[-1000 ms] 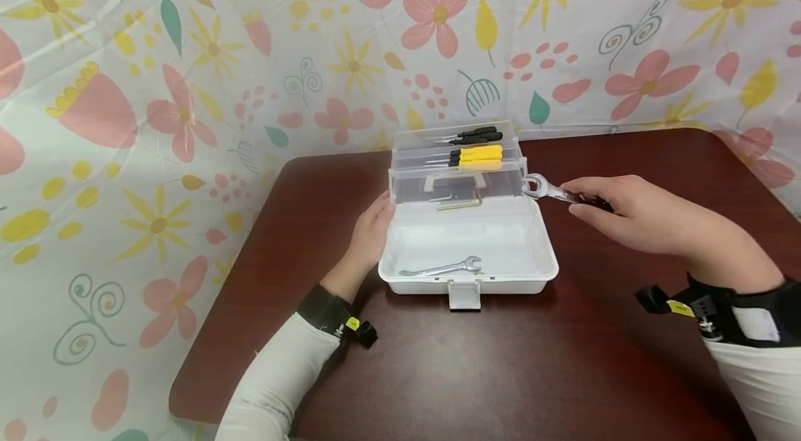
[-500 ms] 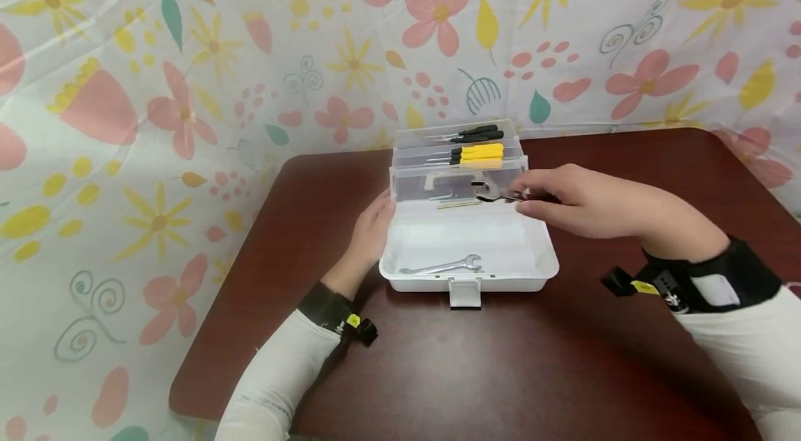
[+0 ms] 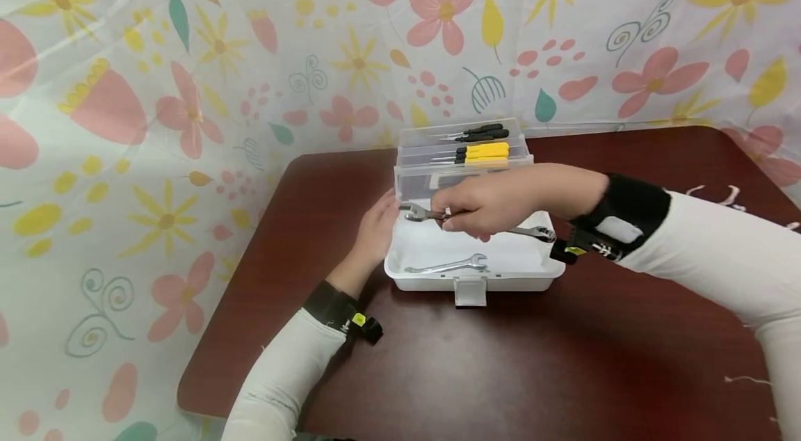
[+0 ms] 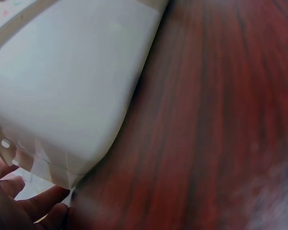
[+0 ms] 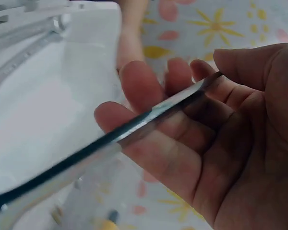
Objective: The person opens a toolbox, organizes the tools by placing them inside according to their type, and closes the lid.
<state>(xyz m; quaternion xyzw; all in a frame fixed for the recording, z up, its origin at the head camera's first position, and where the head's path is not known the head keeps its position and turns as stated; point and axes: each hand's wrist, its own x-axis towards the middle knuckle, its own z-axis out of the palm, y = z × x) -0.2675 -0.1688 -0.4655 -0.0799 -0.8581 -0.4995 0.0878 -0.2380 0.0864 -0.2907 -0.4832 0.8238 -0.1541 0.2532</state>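
Observation:
A white toolbox (image 3: 475,283) with a clear lid stands opened on the table. My left hand (image 3: 373,229) holds its left rear corner, and in the left wrist view the fingers (image 4: 41,201) bend round the end of the box. My right hand (image 3: 484,204) pinches a silver combination wrench (image 3: 528,231) by the middle, above the box's left half. Its open end points left and the ring end sticks out to the right. The right wrist view shows the shank (image 5: 134,125) lying across the fingers. Another wrench (image 3: 447,265) lies in the box along its front wall.
Black-handled screwdrivers (image 3: 484,131) and yellow-handled screwdrivers (image 3: 484,151) lie in clear trays at the rear. The box's front latch (image 3: 469,293) hangs down. Dark wooden table (image 3: 513,364) surrounds the box, and a flowered cloth (image 3: 313,30) hangs behind.
My right hand has carried the wrench leftward from beside the box's right rear corner to over its left half. The left hand has stayed at the box.

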